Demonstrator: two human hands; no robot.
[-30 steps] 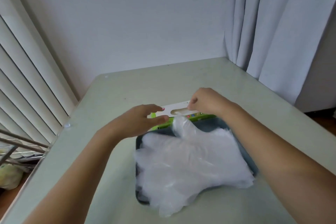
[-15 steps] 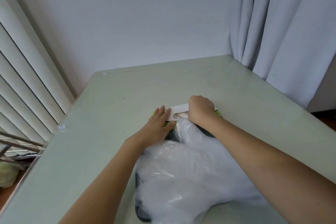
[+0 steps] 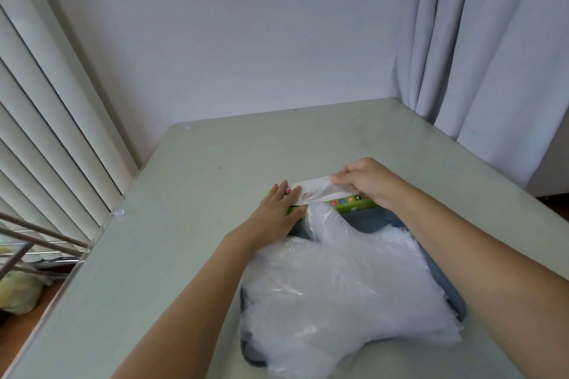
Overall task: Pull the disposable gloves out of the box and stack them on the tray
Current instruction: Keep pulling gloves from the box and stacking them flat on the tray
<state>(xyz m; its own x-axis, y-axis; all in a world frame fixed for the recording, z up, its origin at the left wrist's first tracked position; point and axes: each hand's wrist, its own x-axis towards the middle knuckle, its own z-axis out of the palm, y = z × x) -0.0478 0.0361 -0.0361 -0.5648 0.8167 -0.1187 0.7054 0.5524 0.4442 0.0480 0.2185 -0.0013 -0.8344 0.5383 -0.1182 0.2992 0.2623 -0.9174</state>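
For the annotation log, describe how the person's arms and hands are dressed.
Nothing is worn: the left hand and right hand are bare, without gloves, rings or a watch; the left forearm and right forearm show no sleeve up to the frame edge.

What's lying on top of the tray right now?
A loose pile of clear disposable gloves covers most of the grey tray; only its edges show. The tray floor beneath is hidden.

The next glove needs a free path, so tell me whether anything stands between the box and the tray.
Nothing visible does. The right hand pinches a glove at the slot of the box, which the left hand presses down. The tray lies directly on its near side, holding only the glove pile.
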